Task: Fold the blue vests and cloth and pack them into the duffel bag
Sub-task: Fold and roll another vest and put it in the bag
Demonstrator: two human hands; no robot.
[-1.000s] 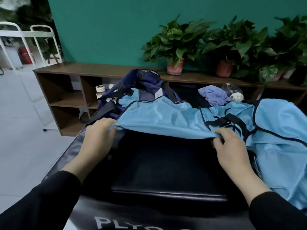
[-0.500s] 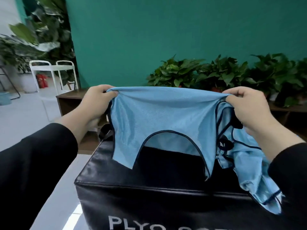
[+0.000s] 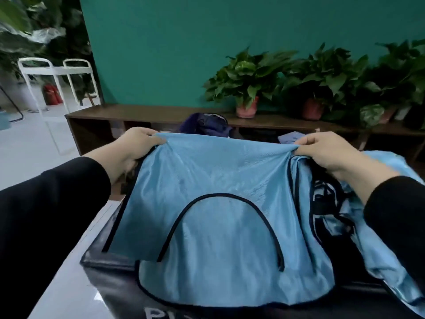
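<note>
Both hands pinch the far edge of a blue vest [image 3: 207, 180]: the left hand [image 3: 135, 146] at its left corner, the right hand [image 3: 326, 149] at its right. The vest drapes toward the near side of the black box [image 3: 110, 282]. To fold it well, keep that edge taut and level, lay it flat, smooth the neckline, then bring the corners together evenly. The duffel bag [image 3: 207, 125] waits on the far side.

Teal wall [image 3: 184, 42] behind a brown shelf [image 3: 138, 112] holding 3 potted plants [image 3: 248, 81].

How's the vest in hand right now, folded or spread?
Spread, not folded. The left hand and right hand pinch the blue vest by its top corners; it hangs open over the black box, dark-trimmed arch showing.
</note>
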